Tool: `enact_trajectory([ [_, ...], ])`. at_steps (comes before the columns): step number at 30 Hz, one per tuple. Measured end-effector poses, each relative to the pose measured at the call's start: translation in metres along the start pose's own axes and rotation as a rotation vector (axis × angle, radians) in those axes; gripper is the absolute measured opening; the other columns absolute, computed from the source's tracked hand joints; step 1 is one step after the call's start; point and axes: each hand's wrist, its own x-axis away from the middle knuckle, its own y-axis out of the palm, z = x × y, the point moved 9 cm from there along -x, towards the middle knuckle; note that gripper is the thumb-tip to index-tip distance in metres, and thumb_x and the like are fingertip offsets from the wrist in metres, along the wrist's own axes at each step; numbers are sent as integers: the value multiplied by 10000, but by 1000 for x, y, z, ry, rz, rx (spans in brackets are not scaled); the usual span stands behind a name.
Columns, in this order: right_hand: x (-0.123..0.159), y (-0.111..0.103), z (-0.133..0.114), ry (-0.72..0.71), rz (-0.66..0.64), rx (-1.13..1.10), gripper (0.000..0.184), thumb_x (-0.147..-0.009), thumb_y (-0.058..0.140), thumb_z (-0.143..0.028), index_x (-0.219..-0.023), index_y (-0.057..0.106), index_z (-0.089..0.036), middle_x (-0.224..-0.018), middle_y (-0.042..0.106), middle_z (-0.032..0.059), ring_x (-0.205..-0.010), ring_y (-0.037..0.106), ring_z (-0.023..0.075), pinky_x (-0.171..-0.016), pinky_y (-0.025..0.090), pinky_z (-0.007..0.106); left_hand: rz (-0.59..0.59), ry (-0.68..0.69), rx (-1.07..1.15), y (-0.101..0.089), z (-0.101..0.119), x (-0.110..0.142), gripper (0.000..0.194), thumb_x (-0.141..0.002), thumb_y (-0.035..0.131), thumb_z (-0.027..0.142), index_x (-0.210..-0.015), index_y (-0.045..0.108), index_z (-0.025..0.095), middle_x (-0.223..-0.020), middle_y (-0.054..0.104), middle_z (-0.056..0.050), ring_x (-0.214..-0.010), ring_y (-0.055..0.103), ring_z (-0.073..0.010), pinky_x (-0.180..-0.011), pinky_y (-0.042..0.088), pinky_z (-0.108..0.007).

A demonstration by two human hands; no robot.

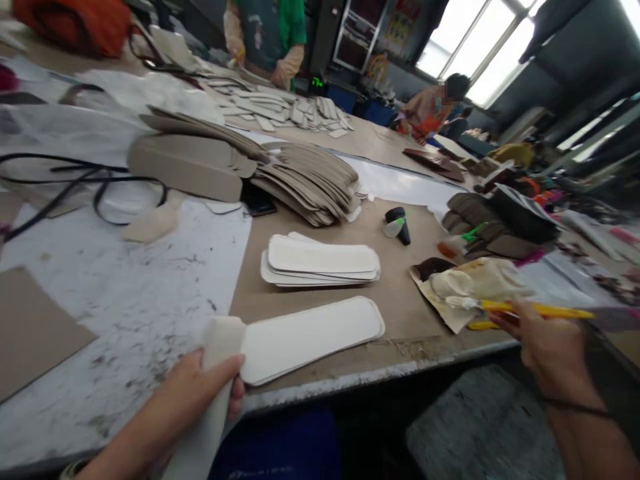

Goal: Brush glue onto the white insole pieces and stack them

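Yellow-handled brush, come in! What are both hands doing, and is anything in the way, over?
Right hand gripping yellow-handled brush. Left hand holding pale strip, beside front white stack. Nothing seen blocking either hand, over.

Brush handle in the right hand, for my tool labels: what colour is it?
The brush handle is yellow; it shows best in the head view.

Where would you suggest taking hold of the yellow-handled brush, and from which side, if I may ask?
I'd grip the yellow handle behind the bristles, coming from the right and the near side, as the right hand does. The handle is long and slim and runs out rightward, while the bristles point left, so that end is probably best avoided.
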Motion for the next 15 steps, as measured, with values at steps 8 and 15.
enact_trajectory([
  [8,205,156,-72,209,-678,-526,428,-680,821,-580,-794,717,-181,-847,704,61,-702,708,195,-626,644,303,-232,-47,82,7,-5,-3,301,-663,761,428,-614,641,156,-522,651,-20,-461,545,-112,-473,394,-202],
  [15,228,184,-87,78,-747,-468,330,-811,750,-495,-831,722,-167,-879,690,30,-678,708,136,-641,621,223,-275,-53,76,5,-9,-6,344,-602,747,491,-594,634,167,-462,634,-13,-436,523,-120,-479,378,-228],
])
